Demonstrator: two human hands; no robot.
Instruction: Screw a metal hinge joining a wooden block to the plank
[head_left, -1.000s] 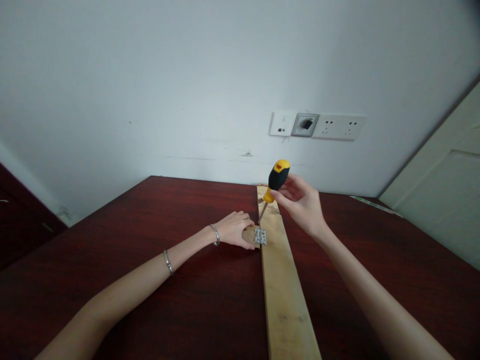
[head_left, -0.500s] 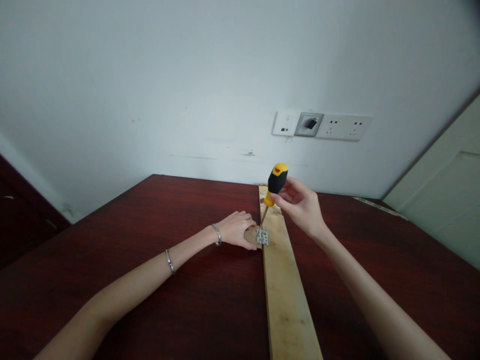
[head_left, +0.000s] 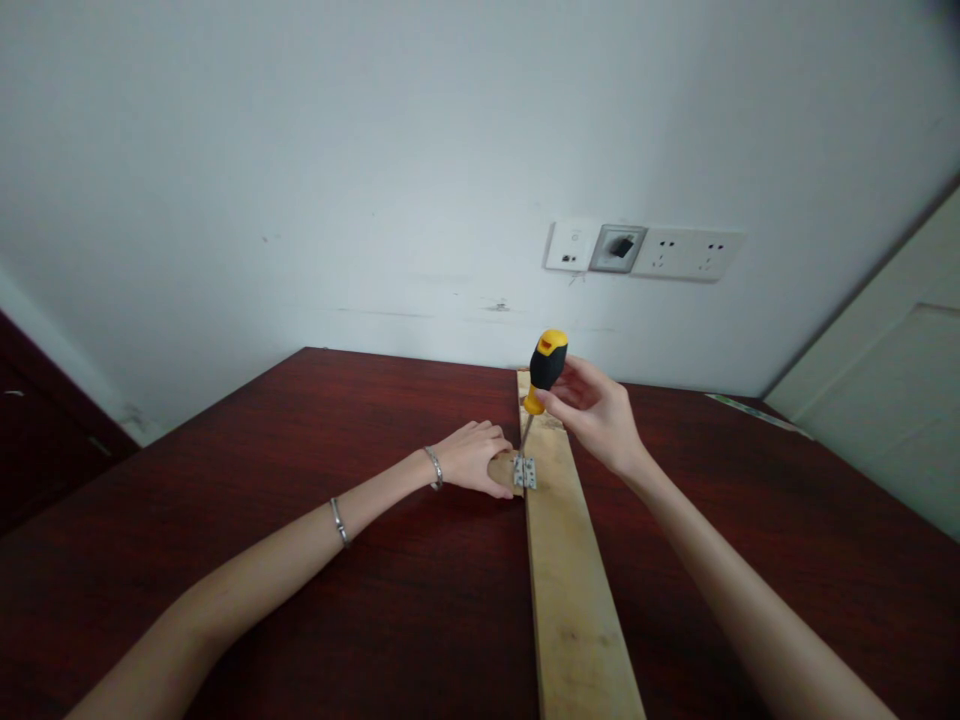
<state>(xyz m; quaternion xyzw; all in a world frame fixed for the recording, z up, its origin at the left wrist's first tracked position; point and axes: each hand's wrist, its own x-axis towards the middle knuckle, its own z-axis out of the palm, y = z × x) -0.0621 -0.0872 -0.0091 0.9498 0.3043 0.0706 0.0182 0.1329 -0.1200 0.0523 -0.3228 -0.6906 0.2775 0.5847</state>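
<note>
My right hand [head_left: 596, 410] is closed on the handle of a yellow and black screwdriver [head_left: 548, 362], which tilts slightly with its tip down at a small metal hinge [head_left: 525, 473]. The hinge spans the seam between a long wooden board [head_left: 574, 560] and a short wooden block [head_left: 504, 470]. My left hand [head_left: 474, 458] grips the short block, thumb on the near side and fingers on the far side, against the board's left edge. Whether the tip sits in a screw is too small to make out.
The dark red tabletop [head_left: 360, 420] meets a white wall with a row of sockets [head_left: 645, 252], one holding a black plug. A pale door panel [head_left: 892, 370] stands at the right, with a thin patterned strip [head_left: 757, 415] near the table's back right.
The screwdriver's handle has shifted slightly left and stands a little more upright, my right hand moving with it. My left hand, the block and the board stay in place.
</note>
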